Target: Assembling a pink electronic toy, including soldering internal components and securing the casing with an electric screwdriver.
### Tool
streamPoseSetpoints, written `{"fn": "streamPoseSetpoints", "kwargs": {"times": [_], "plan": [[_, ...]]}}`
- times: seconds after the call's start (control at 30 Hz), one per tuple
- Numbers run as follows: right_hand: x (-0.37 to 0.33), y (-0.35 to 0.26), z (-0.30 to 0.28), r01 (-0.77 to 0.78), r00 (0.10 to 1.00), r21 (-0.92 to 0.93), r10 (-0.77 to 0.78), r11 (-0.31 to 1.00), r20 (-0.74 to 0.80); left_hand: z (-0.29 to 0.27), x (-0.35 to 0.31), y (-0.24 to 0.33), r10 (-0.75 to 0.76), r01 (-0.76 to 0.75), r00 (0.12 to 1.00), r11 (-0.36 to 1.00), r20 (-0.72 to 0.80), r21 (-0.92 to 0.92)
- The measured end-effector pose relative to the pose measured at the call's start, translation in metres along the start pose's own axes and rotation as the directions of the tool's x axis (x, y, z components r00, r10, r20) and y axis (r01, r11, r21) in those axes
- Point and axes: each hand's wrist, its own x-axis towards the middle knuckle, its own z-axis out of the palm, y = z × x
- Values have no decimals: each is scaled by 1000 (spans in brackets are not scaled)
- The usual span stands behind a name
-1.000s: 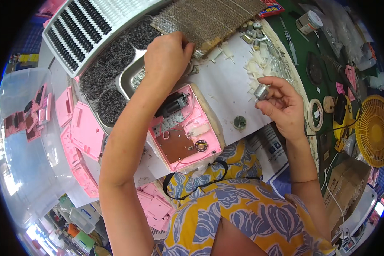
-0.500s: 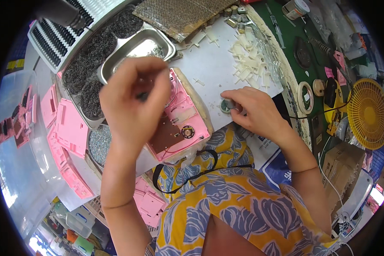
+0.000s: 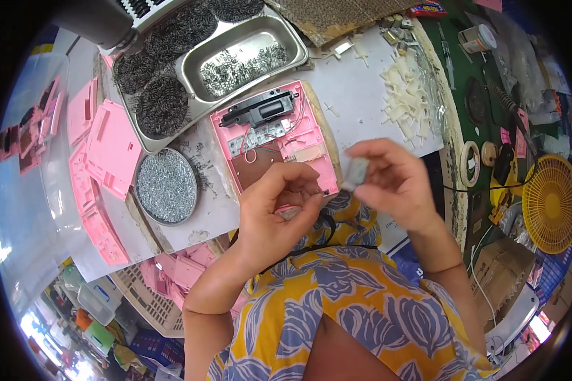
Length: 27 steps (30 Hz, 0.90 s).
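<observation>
A pink plastic housing (image 3: 327, 149) lies on the table in front of me, open side up. Inside it are a black mechanism (image 3: 260, 109), a metal plate, a brown board and thin wires. Over its near edge is my left hand (image 3: 276, 206), thumb and fingers curled toward each other in a pinch; what they hold, if anything, is hidden. Just beyond the housing's right side, my right hand (image 3: 400, 187) grips a small grey block (image 3: 357, 171) between thumb and fingers. Motion blurs the block, so its exact kind does not show.
Behind the housing stand a metal tray (image 3: 190, 75) of small springs and black coils, and left of it a round dish (image 3: 166, 187) of tiny metal parts. Pink shells (image 3: 111, 149) lie farther left. White plastic pieces (image 3: 405, 95) are heaped at right, near a yellow fan (image 3: 548, 203).
My left hand has come down from above the housing to its near edge. The right hand has lifted off the tabletop with the grey block. The view has shifted, showing more of the housing.
</observation>
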Motion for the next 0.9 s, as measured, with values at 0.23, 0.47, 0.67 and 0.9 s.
{"fn": "streamPoseSetpoints", "kwargs": {"times": [0.23, 0.47, 0.67, 0.9], "plan": [[11, 11, 13, -28, 995, 85, 20, 996, 95, 3, 0, 2, -42, 42, 999, 999, 2, 11], [11, 15, 16, 84, 996, -99, -79, 992, 52, 3, 0, -2, -13, 12, 1000, 1000, -14, -27], [16, 8, 16, 419, 899, -615, -398, 668, 181, 0, -2, -10, 293, -277, 955, 938, -48, 209], [26, -8, 16, 73, 988, -352, -19, 933, 154, -14, 3, -7, 594, -564, 803, 728, 53, 390]]}}
